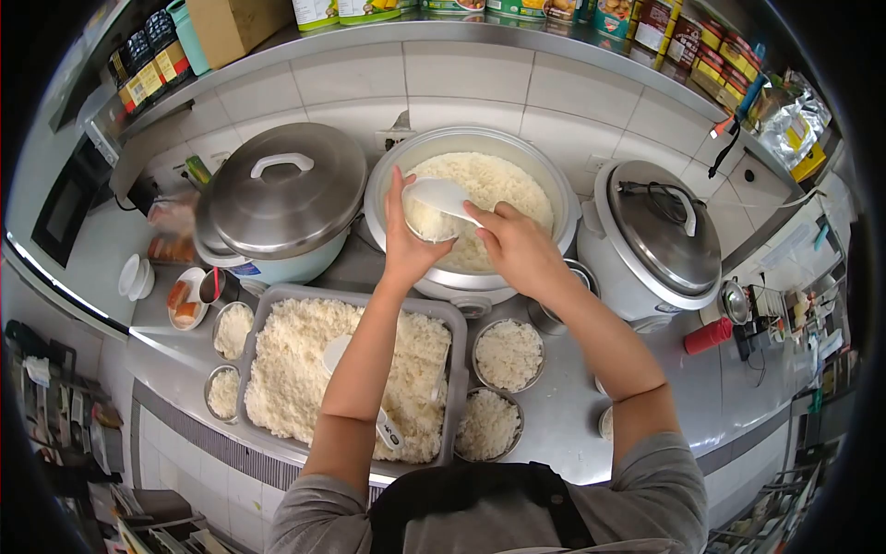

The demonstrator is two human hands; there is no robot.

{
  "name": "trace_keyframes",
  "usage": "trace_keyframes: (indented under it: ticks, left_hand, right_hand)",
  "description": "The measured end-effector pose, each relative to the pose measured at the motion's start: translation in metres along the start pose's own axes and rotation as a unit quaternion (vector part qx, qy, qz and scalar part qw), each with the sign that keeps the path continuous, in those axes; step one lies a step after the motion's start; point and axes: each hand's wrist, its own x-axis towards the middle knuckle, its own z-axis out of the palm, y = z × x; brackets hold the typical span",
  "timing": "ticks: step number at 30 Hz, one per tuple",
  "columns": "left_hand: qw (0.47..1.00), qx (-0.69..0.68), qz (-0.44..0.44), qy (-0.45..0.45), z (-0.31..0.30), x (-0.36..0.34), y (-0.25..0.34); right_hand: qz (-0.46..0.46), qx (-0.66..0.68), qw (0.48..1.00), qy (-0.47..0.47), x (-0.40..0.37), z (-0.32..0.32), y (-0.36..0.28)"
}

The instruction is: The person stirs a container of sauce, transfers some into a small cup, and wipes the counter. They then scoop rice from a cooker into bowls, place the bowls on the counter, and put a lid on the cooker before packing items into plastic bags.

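My left hand (413, 242) is wrapped around a small bowl of rice (430, 224), held up over the near left rim of the open rice cooker (569, 198). In my right hand (517, 242) is a white rice paddle (441, 196); its blade lies over the top of the bowl. Cooked rice (503, 175) fills much of the cooker behind my hands. Below my left forearm sits a grey tray (459, 369) heaped with rice, and a second white paddle (389, 430) lies in it, partly hidden by the arm.
Closed rice cookers stand left (293, 203) and right (660, 226). Filled metal bowls flank the tray, including one bowl (508, 355) on its right. A red bottle (707, 336) lies on the steel counter (572, 415). A shelf (461, 28) with packages runs above.
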Motion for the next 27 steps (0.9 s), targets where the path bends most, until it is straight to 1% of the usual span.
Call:
trace_keyframes:
  ticks: [4, 7, 10, 13, 16, 19, 22, 25, 27]
  left_hand:
    - [1.000, 0.016, 0.004, -0.005, 0.002, -0.002, 0.000]
    - [1.000, 0.025, 0.007, 0.008, 0.005, -0.003, -0.003]
    - [1.000, 0.025, 0.000, 0.018, 0.005, -0.003, -0.005]
    - [1.000, 0.007, -0.013, 0.015, 0.005, -0.003, -0.006]
    - [1.000, 0.000, -0.022, 0.008, 0.004, -0.003, -0.005]
    - [1.000, 0.004, -0.029, 0.008, 0.005, -0.005, -0.008]
    - [1.000, 0.003, -0.024, 0.000, 0.004, -0.004, -0.004]
    - [0.999, -0.014, -0.039, -0.010, 0.003, -0.003, -0.007]
    - [0.999, -0.015, -0.050, -0.015, 0.003, -0.008, -0.012]
  right_hand:
    - [0.009, -0.002, 1.000, 0.019, 0.001, -0.023, -0.002]
    - [0.005, 0.033, 0.997, 0.065, 0.002, -0.033, -0.003]
    - [0.028, 0.075, 0.995, 0.059, 0.001, -0.040, -0.008]
    - [0.033, 0.089, 0.994, 0.060, -0.001, -0.040, -0.011]
    - [0.012, 0.081, 0.995, 0.062, -0.002, -0.036, -0.011]
    - [-0.009, 0.029, 0.999, 0.012, 0.004, -0.025, -0.006]
    - [0.003, -0.018, 1.000, 0.007, 0.005, -0.005, -0.005]
    - [-0.017, -0.065, 0.998, 0.001, -0.003, 0.010, -0.004]
    - [-0.039, -0.047, 0.998, 0.015, -0.004, 0.007, 0.002]
